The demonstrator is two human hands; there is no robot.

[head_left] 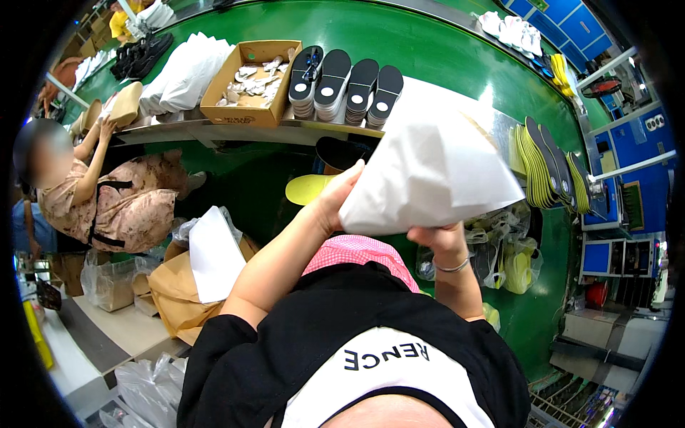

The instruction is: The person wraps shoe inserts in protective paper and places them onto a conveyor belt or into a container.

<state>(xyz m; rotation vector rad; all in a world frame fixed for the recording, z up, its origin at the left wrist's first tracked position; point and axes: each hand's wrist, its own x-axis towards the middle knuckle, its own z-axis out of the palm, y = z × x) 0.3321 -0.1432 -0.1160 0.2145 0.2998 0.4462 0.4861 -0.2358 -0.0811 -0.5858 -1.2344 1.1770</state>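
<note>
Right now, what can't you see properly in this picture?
Head view only:
- Inside the white paper bag: its own paper hides any contents.
- Left hand and right hand: fingers partly behind the bag.
- Small pale pieces in the cardboard box: too small to identify.
- Shelf under the insole stacks: dark shadow.

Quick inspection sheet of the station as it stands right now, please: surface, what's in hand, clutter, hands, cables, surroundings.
Surface: green conveyor belt with a metal shelf above it.
Job's things: white paper sheet held up in front of the person, folded over; whether anything is inside is hidden.
Clutter: cardboard box of cut pieces, four stacks of black insoles, yellow-green insoles on edge, a yellow insole, plastic bags.
Hands: left hand and right hand both grip the sheet's lower edge.
Cables: nothing seen.
Surroundings: a co-worker at left, blue cabinets at right.
</note>
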